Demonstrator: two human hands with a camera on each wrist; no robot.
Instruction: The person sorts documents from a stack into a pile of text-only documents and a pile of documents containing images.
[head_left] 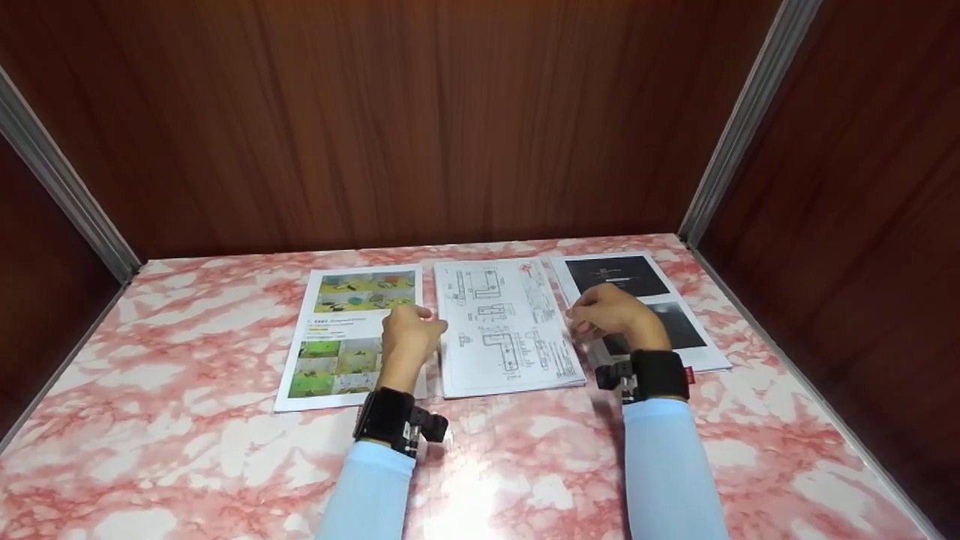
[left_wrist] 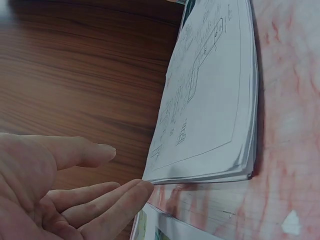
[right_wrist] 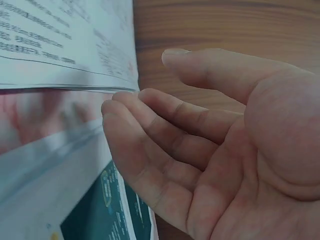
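A stack of white sheets with technical drawings (head_left: 510,330) lies flat in the middle of the table. My left hand (head_left: 411,334) is at its left edge, fingertips right at the side of the stack in the left wrist view, thumb raised apart from the fingers. On the other side my right hand (head_left: 611,311) has its bent fingers close to the stack's right edge, the thumb apart above them. Neither hand has anything between thumb and fingers. Left of the stack lies a stack with colour photos (head_left: 322,367), partly covered by my left hand.
To the right lies a stack printed with dark panels (head_left: 682,322), partly under my right hand. The papers rest on a red-and-white marbled table (head_left: 187,435). Brown wood-grain panels (head_left: 412,127) rise behind and at both sides.
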